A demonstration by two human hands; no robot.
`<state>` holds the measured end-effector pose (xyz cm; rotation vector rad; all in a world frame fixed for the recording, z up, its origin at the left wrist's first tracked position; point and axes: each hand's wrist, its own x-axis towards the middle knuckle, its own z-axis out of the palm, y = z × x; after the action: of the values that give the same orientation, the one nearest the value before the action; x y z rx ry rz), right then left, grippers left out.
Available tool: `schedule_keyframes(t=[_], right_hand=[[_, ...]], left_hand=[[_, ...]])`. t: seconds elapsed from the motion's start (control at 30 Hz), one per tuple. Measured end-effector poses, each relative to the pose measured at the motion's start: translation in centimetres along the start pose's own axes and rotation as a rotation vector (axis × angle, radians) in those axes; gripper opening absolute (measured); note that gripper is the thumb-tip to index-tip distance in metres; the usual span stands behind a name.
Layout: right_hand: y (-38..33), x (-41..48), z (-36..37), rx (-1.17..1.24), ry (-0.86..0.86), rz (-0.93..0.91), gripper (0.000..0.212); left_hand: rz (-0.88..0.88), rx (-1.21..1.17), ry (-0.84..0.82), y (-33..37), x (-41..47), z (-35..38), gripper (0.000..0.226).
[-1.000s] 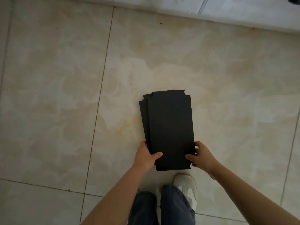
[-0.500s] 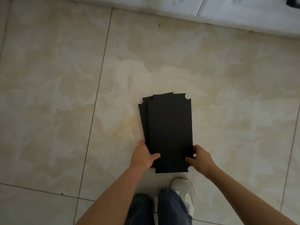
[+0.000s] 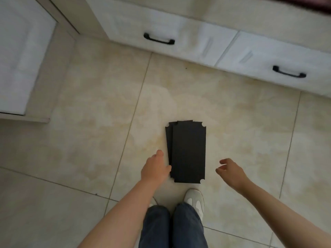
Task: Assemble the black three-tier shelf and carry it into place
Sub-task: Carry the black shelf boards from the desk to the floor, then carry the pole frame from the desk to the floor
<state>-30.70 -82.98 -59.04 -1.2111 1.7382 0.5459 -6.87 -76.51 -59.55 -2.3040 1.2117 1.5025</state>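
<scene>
Shelf panels (image 3: 188, 153) lie flat, long axis pointing toward drawers (image 3: 193, 40).

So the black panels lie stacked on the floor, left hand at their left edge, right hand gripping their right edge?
Not the right hand: the head view shows it open, apart from the black panels. The rest holds: stacked on the floor, left hand at their left edge.
</scene>
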Motion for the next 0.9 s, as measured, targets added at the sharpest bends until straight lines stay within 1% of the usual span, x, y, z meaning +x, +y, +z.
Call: schedule_keyframes(t=[0.13,0.23,0.37,0.43,0.5,0.6,0.67,0.77,0.9], right_hand=[[-4.6,-7.4,-4.6,-0.067,0.024,-0.128,0.042],[-8.4,-13.4,-7.7,-0.092,0.036,-0.226,0.041],[-13.4,-21.6,-11.4,-0.186,0.063,-0.373,0.042],[-16.2,-26.7,-13.0,-0.276,0.07,-0.468,0.043],[-17.5,-28.9,-13.3,-0.337,0.083,-0.528,0.044],[-20.8,-34.5,-14.2,-0.482,0.107,-0.689,0.042],[-22.4,-38.5,-14.6,-0.612,0.146,-0.799,0.044],[-24.5,-44.1,-14.5,-0.761,0.188,-0.991,0.045],[-25.5,-50.4,-13.4,-0.863,0.219,-1.198,0.043]], left_hand=[[0.133,0.287,0.162,1.7,-6.2,-6.5,0.037],[0.151,0.345,0.267,2.7,-11.6,-11.2,0.034],[0.11,0.305,0.391,2.9,-19.3,-16.4,0.034],[0.057,0.25,0.441,2.4,-24.4,-19.0,0.035],[0.006,0.195,0.465,2.2,-26.6,-19.6,0.038],[-0.056,0.169,0.539,1.8,-32.6,-22.2,0.036],[-0.088,0.139,0.58,1.6,-36.9,-22.9,0.035],[-0.171,0.053,0.684,1.0,-43.0,-23.3,0.038],[-0.279,-0.109,0.823,0.0,-50.1,-22.1,0.038]])
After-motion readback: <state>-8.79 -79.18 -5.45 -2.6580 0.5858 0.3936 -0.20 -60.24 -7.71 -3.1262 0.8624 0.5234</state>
